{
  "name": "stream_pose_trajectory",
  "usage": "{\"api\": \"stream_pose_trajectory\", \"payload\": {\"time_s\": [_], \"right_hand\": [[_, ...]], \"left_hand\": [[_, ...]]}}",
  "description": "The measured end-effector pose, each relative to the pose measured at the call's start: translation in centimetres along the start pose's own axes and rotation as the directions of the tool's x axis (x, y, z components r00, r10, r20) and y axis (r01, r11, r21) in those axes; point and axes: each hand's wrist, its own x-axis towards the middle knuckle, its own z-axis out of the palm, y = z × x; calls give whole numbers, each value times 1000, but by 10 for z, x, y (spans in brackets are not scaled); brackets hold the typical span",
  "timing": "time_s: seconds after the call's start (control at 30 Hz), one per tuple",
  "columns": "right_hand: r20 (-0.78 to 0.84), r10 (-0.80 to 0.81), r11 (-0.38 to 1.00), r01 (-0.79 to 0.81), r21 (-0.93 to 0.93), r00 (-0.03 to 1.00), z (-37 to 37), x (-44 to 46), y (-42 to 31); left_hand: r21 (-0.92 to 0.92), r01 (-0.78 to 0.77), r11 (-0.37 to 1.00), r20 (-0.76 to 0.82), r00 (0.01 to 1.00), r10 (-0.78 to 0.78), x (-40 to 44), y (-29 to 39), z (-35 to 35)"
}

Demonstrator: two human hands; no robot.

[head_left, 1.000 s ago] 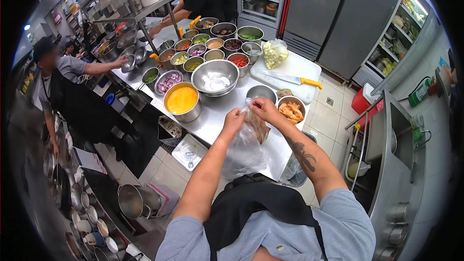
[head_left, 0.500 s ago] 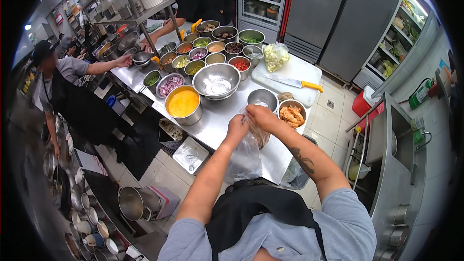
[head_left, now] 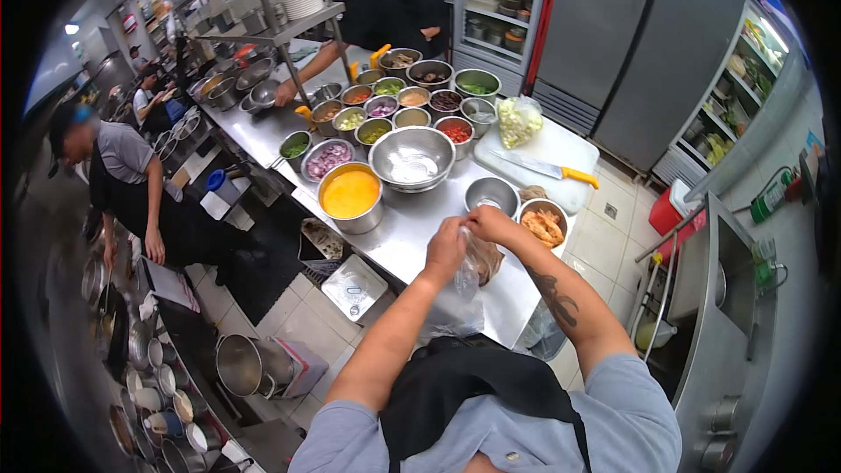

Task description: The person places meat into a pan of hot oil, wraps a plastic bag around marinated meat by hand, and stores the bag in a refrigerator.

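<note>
My left hand (head_left: pixel 447 248) and my right hand (head_left: pixel 491 224) are close together at the top of a clear plastic bag (head_left: pixel 457 302), fingers closed on its gathered edge. Something brown (head_left: pixel 484 260) shows beside or inside the bag under my right wrist; which of the two I cannot tell. Just beyond my hands sits a small steel bowl (head_left: pixel 491 195). To its right, a round container holds orange-coated pieces (head_left: pixel 543 226) that look like raw meat. A large steel mixing bowl (head_left: pixel 412 158) and a pot of yellow-orange liquid (head_left: pixel 349 194) stand further left.
A knife with a yellow handle (head_left: pixel 578 177) lies on the white cutting board (head_left: pixel 575 151), near a bag of pale green chopped pieces (head_left: pixel 520 121). Several steel pots of chopped ingredients crowd the steel table (head_left: pixel 409 236). Co-workers stand at left (head_left: pixel 131 175) and behind (head_left: pixel 381 4).
The view has shifted, so the table sits further right. The co-worker at left has drawn back an outstretched arm and turned toward the stove side. My hands stay on the bag.
</note>
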Motion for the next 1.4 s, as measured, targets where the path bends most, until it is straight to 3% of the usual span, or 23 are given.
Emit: {"api": "stream_pose_trajectory", "payload": {"time_s": [0.07,0.17,0.27,0.3,0.4,0.5,0.6,0.7,0.77,0.83,0.87,0.9,0.93,0.97,1.0,1.07,1.1,1.2,1.33,1.4], "right_hand": [[4,-50,998,49,35,999,-3,-5,0],[47,-26,992,20,121,999,-27,-20,-33],[78,13,990,-23,136,997,-30,-24,-35],[64,-60,991,51,120,996,-28,-22,-31],[134,50,985,-70,155,990,-30,-25,-26],[68,-71,993,65,95,995,-22,-25,-23],[69,-43,996,48,-76,997,-15,-24,-27],[56,21,996,-16,-87,998,-12,-27,-37],[73,54,998,-57,40,996,-6,-23,-28],[117,74,965,-101,241,990,-2,-20,-17],[145,110,957,-144,253,983,3,-15,-9],[268,173,846,-282,452,948,4,-16,-3],[293,188,806,-318,500,937,10,-14,6],[342,306,726,-451,520,888,13,-11,7],[353,275,635,-445,631,894,9,-15,4],[399,354,562,-534,632,846,1,-16,-8],[441,357,514,-567,643,824,-3,-16,-10],[483,419,392,-633,667,769,-8,-18,-19],[508,355,267,-606,750,785,0,-17,-8],[535,278,352,-603,716,797,0,-18,-5]], "left_hand": [[-12,26,1000,39,999,-25,0,-1,-5],[-37,-16,999,10,1000,16,1,-3,-5],[-69,43,997,80,996,-37,3,-2,-7],[-105,60,993,104,993,-49,4,-1,-9],[-211,126,969,173,981,-90,7,-1,-13],[-316,221,923,228,962,-152,11,-12,-11],[-419,317,851,317,929,-190,12,-25,-9],[-474,441,762,419,874,-246,12,-24,-16],[-482,541,689,482,821,-307,12,-22,-22],[-513,515,687,474,837,-273,11,-32,-20],[-527,510,680,475,840,-262,9,-39,-17],[-558,495,666,471,850,-236,7,-47,-13],[-645,460,610,418,881,-222,5,-40,-11],[-565,476,674,403,872,-279,6,-38,-12],[-478,486,731,380,865,-327,7,-35,-13],[-227,149,962,127,984,-123,5,-30,-18],[-54,-25,998,24,999,26,5,-27,-20],[-41,-24,999,58,998,26,0,-14,-22],[-26,33,999,115,993,-30,-2,-11,-22],[24,32,999,88,995,-34,-2,-12,-18]]}}
